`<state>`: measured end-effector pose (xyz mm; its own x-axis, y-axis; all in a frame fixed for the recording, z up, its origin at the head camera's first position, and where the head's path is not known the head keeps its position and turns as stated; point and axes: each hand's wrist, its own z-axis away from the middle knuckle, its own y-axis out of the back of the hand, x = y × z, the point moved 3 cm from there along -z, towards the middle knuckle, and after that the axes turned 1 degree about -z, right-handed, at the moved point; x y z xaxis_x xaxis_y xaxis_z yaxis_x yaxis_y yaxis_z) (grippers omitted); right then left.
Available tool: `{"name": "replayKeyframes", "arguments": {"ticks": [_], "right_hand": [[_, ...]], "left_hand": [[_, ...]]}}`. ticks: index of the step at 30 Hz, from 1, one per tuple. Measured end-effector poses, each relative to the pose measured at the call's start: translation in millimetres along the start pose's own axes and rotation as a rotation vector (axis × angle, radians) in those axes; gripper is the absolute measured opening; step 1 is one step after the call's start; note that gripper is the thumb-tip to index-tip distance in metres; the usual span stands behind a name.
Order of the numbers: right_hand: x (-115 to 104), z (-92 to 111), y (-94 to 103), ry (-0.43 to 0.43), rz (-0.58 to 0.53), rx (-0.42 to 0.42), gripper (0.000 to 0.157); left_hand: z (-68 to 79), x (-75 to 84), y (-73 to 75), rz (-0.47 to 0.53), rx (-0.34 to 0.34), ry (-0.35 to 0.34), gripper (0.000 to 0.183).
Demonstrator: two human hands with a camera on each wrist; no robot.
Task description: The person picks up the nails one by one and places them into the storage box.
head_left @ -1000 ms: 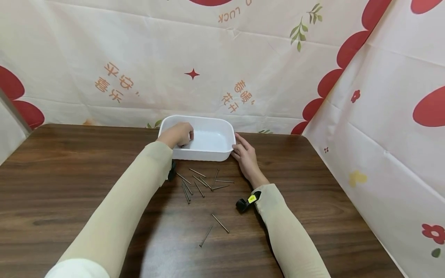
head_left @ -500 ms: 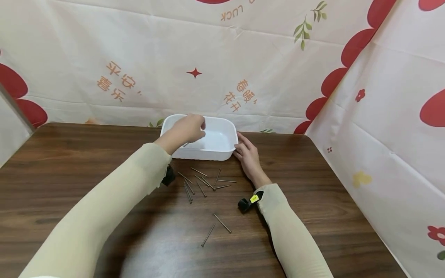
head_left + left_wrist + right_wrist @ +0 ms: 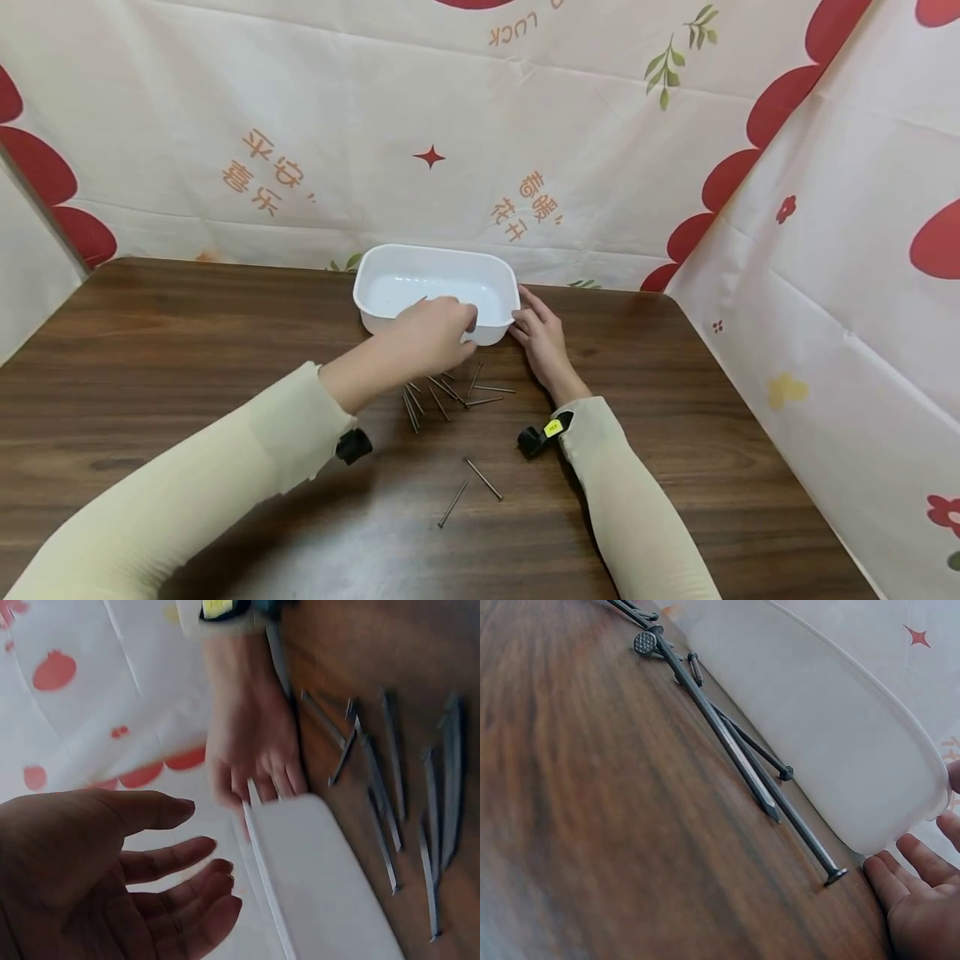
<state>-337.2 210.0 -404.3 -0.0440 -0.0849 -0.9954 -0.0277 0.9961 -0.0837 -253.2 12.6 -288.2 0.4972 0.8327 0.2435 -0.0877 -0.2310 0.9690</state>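
Note:
In the head view my left hand (image 3: 435,333) hovers over the near edge of the white plastic tub (image 3: 491,287). The left wrist view shows this hand's thumb and loosely bent fingers apart, holding nothing. My right hand (image 3: 543,337) grips the tub's right end, with fingertips at the rim and the corner. Several long steel nails (image 3: 438,404) lie on the table in front of the tub, partly hidden by the left hand. Close up in the right wrist view, nails (image 3: 735,742) lie crossed beside the tub wall. A nail tip (image 3: 422,298) shows inside the tub.
Two more nails (image 3: 483,479) lie apart, nearer the front of the brown wooden table (image 3: 225,333). Behind the tub hangs a patterned cloth (image 3: 337,125), and another cloth side (image 3: 847,333) slopes along the right edge. Each wrist carries a black camera (image 3: 534,440).
My left hand has come up out of the tub and moved right and toward me, over its near edge. The fingers have parted. My right hand stays on the tub's end.

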Motion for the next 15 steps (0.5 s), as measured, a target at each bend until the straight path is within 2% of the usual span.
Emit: {"name": "replayKeyframes", "arguments": {"ticks": [5,8,15], "right_hand": [[2,-1,0.2,-0.010,0.002,0.003,0.057],[2,-1,0.5,-0.003,0.006,-0.002,0.057],[2,-1,0.3,0.001,0.007,-0.002,0.057]], "left_hand": [[27.5,7.3,-12.8,0.002,-0.007,-0.042,0.022],[39.2,9.4,-18.0,0.024,-0.007,-0.042,0.022],[59.4,15.3,-31.1,0.103,-0.083,-0.043,0.020]]}}
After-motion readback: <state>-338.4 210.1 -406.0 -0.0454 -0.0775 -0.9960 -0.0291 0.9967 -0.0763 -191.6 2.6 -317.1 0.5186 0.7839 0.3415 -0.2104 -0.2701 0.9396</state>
